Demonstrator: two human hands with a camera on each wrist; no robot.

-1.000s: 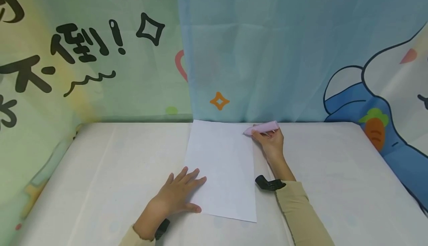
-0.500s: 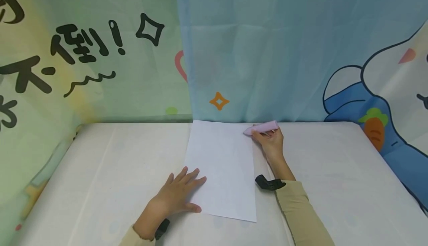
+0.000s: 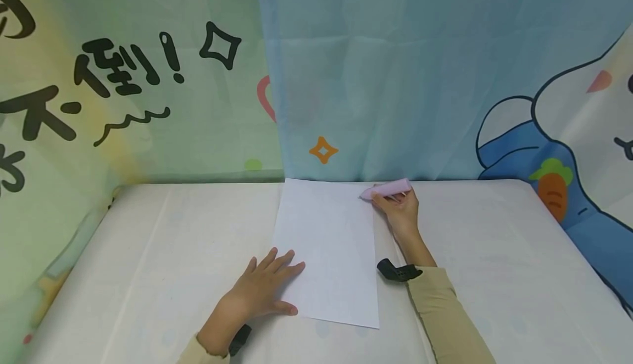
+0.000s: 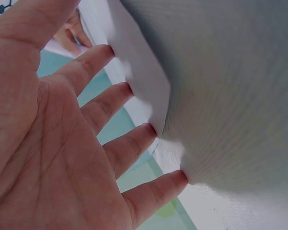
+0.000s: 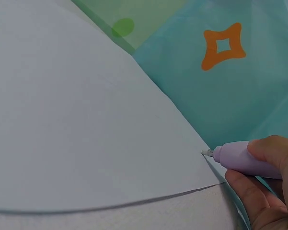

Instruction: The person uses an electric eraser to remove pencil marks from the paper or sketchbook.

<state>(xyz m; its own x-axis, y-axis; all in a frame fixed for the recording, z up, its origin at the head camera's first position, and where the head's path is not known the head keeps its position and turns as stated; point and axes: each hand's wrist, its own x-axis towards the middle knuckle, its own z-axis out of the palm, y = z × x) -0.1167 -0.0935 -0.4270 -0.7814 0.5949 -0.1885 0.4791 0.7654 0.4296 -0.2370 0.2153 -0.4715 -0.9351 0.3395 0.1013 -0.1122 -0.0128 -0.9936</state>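
A blank white sheet of paper lies lengthwise on the table, its far end at the table's back edge. My left hand rests at the sheet's lower left with fingers spread; in the left wrist view its fingertips press at the paper's edge. My right hand holds a thick lilac pen between thumb and fingers at the sheet's upper right corner. In the right wrist view the pen lies slanted low, its narrow pale tip right at the paper's edge near the corner.
The table wears a white cloth with faint creases. Behind it hangs a printed fabric backdrop, which meets the table's back edge. A black wrist device sits at the right sleeve, another at the left wrist.
Both hands, the pen and the paper stay in place. Only the head view has shifted very slightly.
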